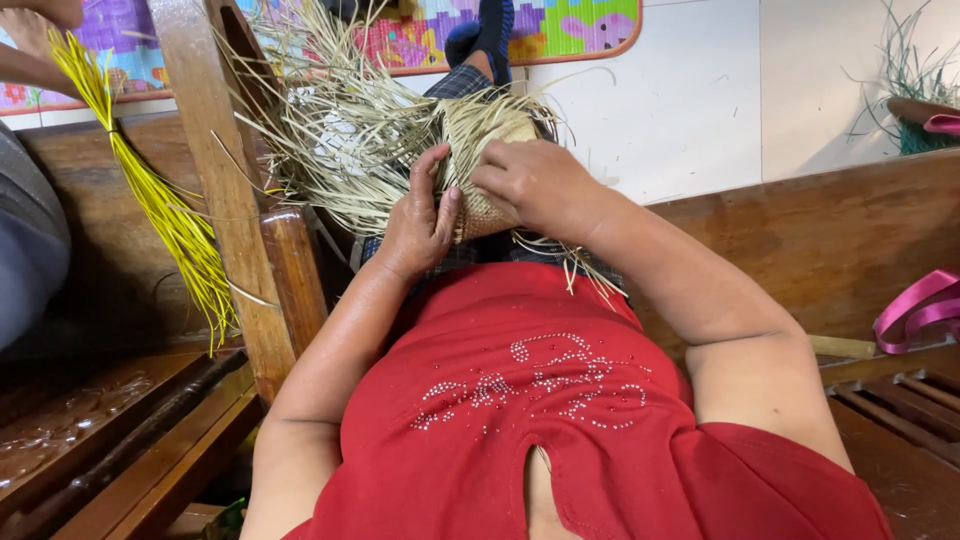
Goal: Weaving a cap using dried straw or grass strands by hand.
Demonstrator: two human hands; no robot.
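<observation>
— Fingers point(432, 165) of the left hand point(418, 222) curl over the weave point(487, 205), right?

— Yes. They press on its left side, close together, and the thumb lies flat on the woven part. The right hand point(530, 185) sits on top of it. Its fingers bend down and pinch the weave near the edge.

— So both hands hold it?

— Both do. It is between them, up over the lap, just past the red shirt point(540, 400).

— What does the weave look like?

— It is tan and tight where the hands are. Lots of loose straw strips point(340, 130) stick out from it, up and to the left, like a messy fan. A few hang down under the right hand too.

— What is around?

— A wooden bench point(810, 240) goes along the right side. A pink ribbon point(915, 310) lies on it, far from the hands. A wooden post point(215, 170) stands on the left, just beside the loose strips.

— And the yellow stuff?

— Yellow strips point(165, 210) hang in a bunch left of the post. Another person's hand point(45, 12) is at the top corner, above that bunch. A bright mat point(560, 25) with pictures lies on the floor far up.
</observation>
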